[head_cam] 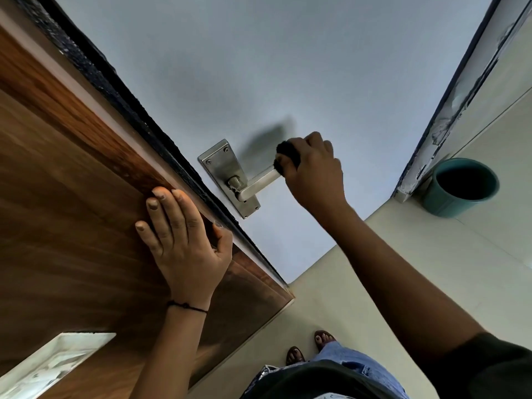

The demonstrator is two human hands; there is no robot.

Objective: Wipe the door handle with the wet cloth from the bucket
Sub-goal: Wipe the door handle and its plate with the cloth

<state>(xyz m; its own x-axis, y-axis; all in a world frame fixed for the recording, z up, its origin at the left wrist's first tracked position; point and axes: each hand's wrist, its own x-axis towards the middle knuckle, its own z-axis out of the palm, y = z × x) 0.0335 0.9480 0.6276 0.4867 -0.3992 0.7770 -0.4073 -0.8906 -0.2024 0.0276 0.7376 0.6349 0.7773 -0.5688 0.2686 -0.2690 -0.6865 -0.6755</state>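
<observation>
A steel lever door handle [257,182] on a steel backplate [220,164] is fixed to the pale grey door [288,67]. My right hand [315,169] is closed around a dark cloth [288,153], pressed against the outer end of the lever. My left hand [180,234] lies flat, fingers apart, on the brown wooden panel [72,211] beside the door's edge, its thumb at the frame. A teal bucket [460,187] stands on the floor at the right, by the far door frame.
A black seal strip [138,110] runs along the door's edge. The floor is pale tile [359,283]. My feet [309,345] in sandals stand below. A white wall fitting [54,364] sits at the lower left of the wooden panel.
</observation>
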